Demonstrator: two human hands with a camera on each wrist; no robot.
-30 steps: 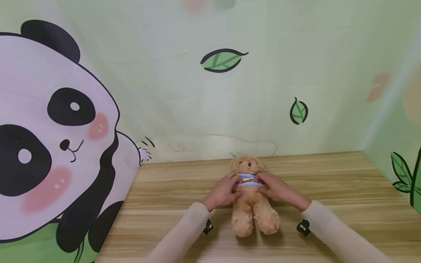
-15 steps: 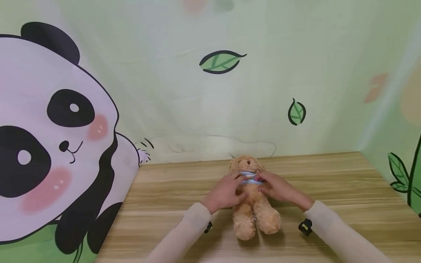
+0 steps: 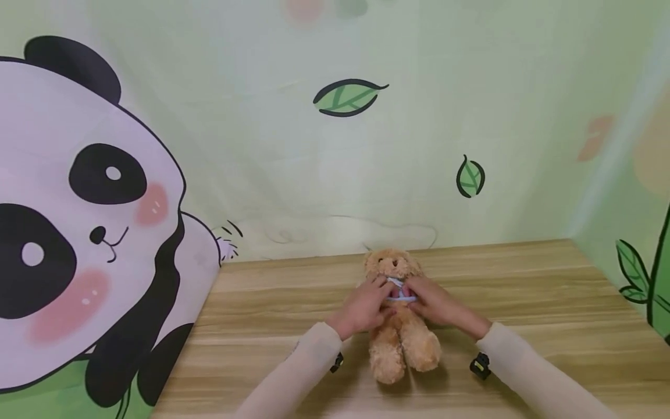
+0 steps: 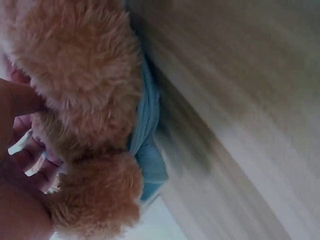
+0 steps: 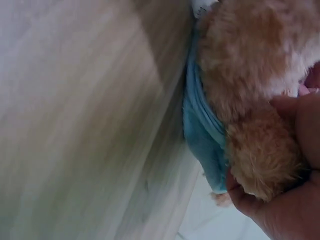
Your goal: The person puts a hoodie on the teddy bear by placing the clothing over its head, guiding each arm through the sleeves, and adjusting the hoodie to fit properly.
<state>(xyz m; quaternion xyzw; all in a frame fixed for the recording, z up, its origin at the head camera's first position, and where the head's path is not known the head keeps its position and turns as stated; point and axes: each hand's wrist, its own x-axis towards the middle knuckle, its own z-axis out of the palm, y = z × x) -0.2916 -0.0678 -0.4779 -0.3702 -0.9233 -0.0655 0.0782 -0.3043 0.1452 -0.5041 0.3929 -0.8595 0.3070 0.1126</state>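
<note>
Bear (image 3: 403, 321) lying face up on the table (image 3: 262, 343), head up by the wall (image 3: 272, 151), feet pointing at the person! Left hand (image 3: 361, 307) in at the chest, fingers curled and gripping the blue shirt (image 5: 201, 127), thumb down on the belly. Right hand (image 3: 441, 301) opposite, fingers bent in on the same shirt, close to the left's; the exact pinch is hard to make out. From both wrists, blue cloth shows between fur and wood. And a big printed panda (image 3: 117, 227) off to the left!
</note>
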